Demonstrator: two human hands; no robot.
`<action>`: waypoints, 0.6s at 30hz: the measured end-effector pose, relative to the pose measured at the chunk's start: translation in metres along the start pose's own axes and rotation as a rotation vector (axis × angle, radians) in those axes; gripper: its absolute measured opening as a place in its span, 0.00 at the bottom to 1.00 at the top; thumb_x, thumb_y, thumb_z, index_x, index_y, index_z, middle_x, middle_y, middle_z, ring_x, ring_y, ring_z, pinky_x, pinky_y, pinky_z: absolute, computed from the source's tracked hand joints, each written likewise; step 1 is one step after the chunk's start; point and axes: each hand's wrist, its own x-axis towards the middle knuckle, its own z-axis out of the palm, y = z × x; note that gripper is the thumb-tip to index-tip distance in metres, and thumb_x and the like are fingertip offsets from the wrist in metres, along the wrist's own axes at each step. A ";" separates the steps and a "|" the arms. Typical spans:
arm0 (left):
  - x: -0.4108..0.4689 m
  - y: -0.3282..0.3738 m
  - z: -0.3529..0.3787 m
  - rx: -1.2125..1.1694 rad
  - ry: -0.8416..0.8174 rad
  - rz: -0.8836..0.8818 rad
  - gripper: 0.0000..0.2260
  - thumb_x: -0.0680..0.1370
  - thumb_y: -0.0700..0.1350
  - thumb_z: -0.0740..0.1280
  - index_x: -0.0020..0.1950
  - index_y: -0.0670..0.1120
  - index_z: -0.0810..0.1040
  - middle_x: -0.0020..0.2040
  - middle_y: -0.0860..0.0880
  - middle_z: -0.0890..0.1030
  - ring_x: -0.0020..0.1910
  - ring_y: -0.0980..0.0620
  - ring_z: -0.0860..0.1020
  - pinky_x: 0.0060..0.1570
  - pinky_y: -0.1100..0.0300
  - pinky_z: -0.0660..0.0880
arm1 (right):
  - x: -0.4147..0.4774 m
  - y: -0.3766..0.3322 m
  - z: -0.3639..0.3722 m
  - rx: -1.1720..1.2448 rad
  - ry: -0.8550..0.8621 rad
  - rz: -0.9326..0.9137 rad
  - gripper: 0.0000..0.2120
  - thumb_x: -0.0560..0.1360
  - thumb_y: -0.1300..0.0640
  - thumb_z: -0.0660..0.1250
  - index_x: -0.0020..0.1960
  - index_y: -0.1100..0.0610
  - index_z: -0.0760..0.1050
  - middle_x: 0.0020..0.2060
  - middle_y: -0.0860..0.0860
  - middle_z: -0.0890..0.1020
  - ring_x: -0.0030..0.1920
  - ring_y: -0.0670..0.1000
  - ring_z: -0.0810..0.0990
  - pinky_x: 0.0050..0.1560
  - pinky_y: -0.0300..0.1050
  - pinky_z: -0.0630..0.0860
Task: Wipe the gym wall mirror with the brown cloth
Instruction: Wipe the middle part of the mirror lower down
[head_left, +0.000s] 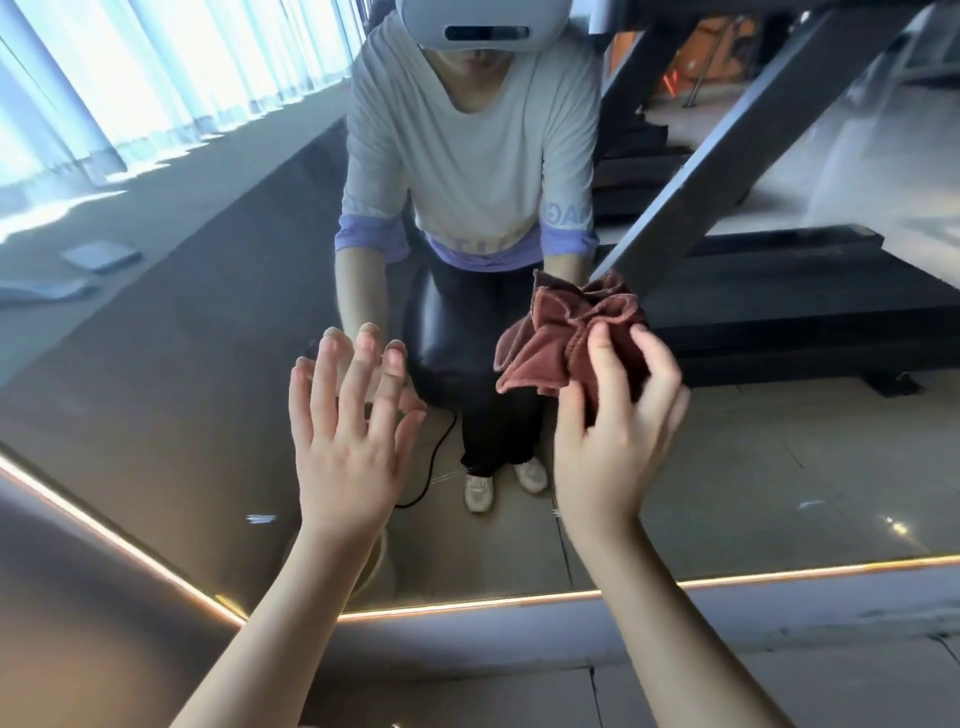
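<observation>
two bare hands reach up to the large reflective glass wall mirror (208, 364); the left hand (348, 426) is spread wide with straight fingers, fingertips meeting the glass, holding nothing; the right hand (618, 415) has its fingers and thumb curled round the crumpled reddish-brown terry cloth (545, 348), which is bunched against the mirror just right of the left hand; a thin glowing orange light strip (467, 605) runs along the mirror's near lower edge.

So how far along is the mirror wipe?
Done: bunched brown terry cloth picked up, gripped by the right hand at the large wall mirror. In hand: left hand rests straight fingers on the glass. Left: the wiping; hazy patch shows upper right.
</observation>
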 end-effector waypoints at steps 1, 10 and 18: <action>0.000 0.000 -0.001 -0.001 -0.001 -0.005 0.24 0.81 0.48 0.67 0.74 0.42 0.66 0.75 0.40 0.64 0.74 0.34 0.61 0.74 0.38 0.58 | -0.007 -0.007 0.004 0.013 -0.019 -0.002 0.16 0.74 0.63 0.69 0.61 0.59 0.81 0.63 0.59 0.75 0.53 0.63 0.76 0.62 0.40 0.65; 0.004 0.002 -0.005 -0.011 0.006 -0.016 0.22 0.82 0.48 0.66 0.73 0.41 0.68 0.74 0.40 0.65 0.73 0.35 0.63 0.73 0.39 0.60 | 0.005 0.006 -0.009 -0.046 0.028 0.087 0.20 0.71 0.69 0.70 0.62 0.59 0.79 0.63 0.62 0.76 0.53 0.65 0.75 0.61 0.44 0.62; 0.008 0.008 -0.013 -0.056 -0.023 -0.060 0.24 0.79 0.47 0.68 0.73 0.41 0.67 0.73 0.40 0.64 0.72 0.34 0.64 0.71 0.38 0.61 | -0.002 0.015 -0.015 -0.106 -0.068 -0.065 0.19 0.69 0.68 0.71 0.58 0.55 0.82 0.61 0.57 0.78 0.52 0.60 0.73 0.54 0.49 0.70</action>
